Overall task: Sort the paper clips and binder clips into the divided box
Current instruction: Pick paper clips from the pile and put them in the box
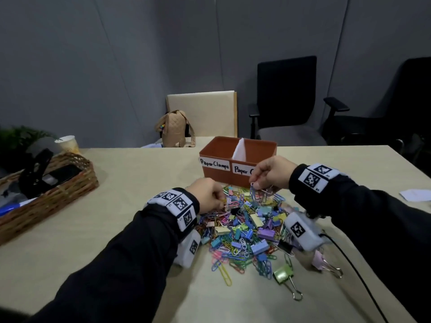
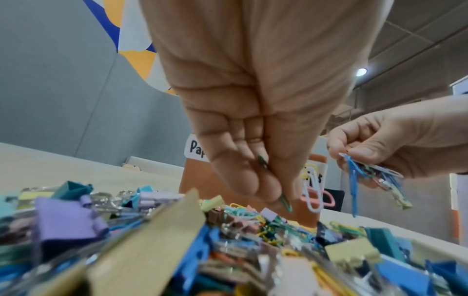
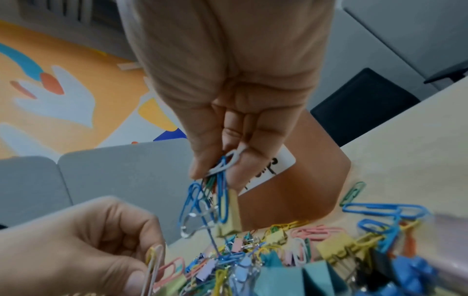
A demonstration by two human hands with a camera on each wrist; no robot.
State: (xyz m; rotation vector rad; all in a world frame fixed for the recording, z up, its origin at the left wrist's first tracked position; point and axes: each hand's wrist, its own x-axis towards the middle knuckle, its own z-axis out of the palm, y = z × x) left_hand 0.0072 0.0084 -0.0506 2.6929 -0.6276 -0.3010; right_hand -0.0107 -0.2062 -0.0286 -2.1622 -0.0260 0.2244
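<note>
A heap of coloured paper clips and binder clips [image 1: 245,229] lies on the table in front of the orange divided box [image 1: 217,149]. The box carries labels reading "Paper Clamps" and "Paper C…", and a white divider [image 1: 240,149] splits it. My right hand [image 1: 258,185] is raised just before the box and pinches a bunch of paper clips [image 3: 215,192], mostly blue. A small yellow binder clip [image 3: 229,218] dangles in that bunch. At the heap's far left edge my left hand [image 1: 221,201] pinches a few paper clips [image 3: 153,266].
A wicker basket [image 1: 77,183] holding dark objects sits at the table's left, with a paper cup [image 1: 67,143] behind it. A black cable [image 1: 349,264] runs along the right, near a white paper slip [image 1: 415,194]. Chairs and a beige bag [image 1: 175,129] stand beyond the table.
</note>
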